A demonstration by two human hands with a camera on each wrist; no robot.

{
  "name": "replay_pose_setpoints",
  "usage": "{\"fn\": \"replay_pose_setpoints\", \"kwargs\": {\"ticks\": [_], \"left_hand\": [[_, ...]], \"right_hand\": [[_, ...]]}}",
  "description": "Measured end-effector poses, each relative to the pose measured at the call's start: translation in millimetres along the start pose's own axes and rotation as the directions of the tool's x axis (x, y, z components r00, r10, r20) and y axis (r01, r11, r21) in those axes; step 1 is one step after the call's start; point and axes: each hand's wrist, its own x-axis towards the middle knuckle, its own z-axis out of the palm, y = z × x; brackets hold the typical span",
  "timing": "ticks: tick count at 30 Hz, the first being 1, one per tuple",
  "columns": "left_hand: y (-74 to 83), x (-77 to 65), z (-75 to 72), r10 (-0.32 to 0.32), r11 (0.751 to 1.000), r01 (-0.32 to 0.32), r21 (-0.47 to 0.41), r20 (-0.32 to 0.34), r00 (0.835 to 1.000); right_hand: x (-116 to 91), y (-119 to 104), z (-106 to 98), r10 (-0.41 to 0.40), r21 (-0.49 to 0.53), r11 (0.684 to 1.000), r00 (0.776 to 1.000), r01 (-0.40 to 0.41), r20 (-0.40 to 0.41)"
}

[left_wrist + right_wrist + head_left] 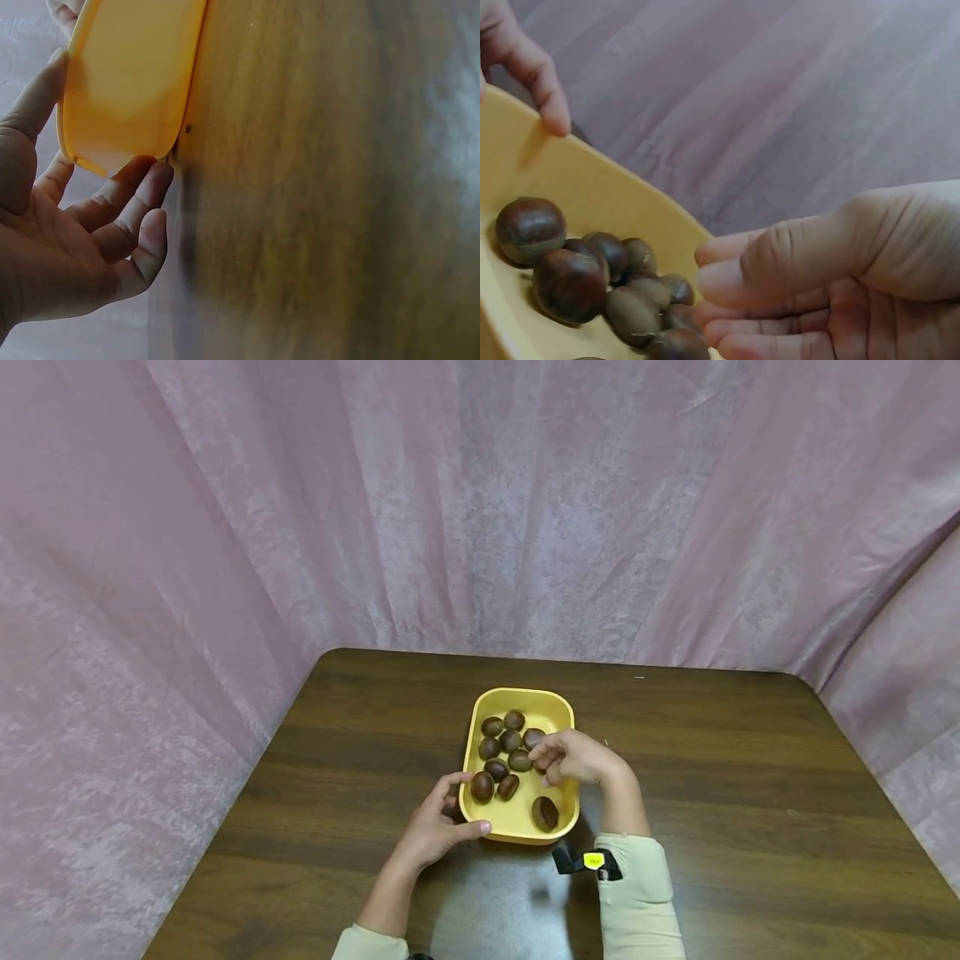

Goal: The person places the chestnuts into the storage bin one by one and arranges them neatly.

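A yellow rectangular tray (525, 837) on the table holds several brown chestnuts (482, 787), most of them grouped along its left and middle. My left hand (435, 827) grips the tray's near left corner, thumb at the near rim and fingers along the left side; the left wrist view shows this hand (90, 232) against the tray wall (127, 90). Over the tray's right part, my right hand (573, 756) reaches in beside the chestnuts. In the right wrist view its fingers (765, 349) are loosely bent near the chestnuts (634, 311), with nothing visible held.
One chestnut (545, 813) lies apart in the tray's near right corner. The brown wooden table (750, 793) extends on both sides of the tray. Pink curtains (525, 510) hang behind and beside the table.
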Motion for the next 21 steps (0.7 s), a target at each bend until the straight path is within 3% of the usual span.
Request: {"fn": "replay_pose_setpoints", "kwargs": {"ticks": [5,14,21], "left_hand": [[0.6,-2.3,-1.6,0.016,0.998,-0.016,0.063,-0.001,1.000],[5.4,-13.4,-12.2,0.084,0.993,-0.082,0.087,-0.023,0.996],[5.9,-18.9,-24.1,0.068,0.988,-0.049,0.149,-0.128,0.989]], "right_hand": [[-21,5,-3,-0.099,0.082,0.991,0.994,0.102,-0.043],[-49,25,6,-0.100,0.209,0.968,0.978,0.138,-0.182],[-74,42,7,-0.076,0.232,0.957,0.927,0.171,-0.367]]}}
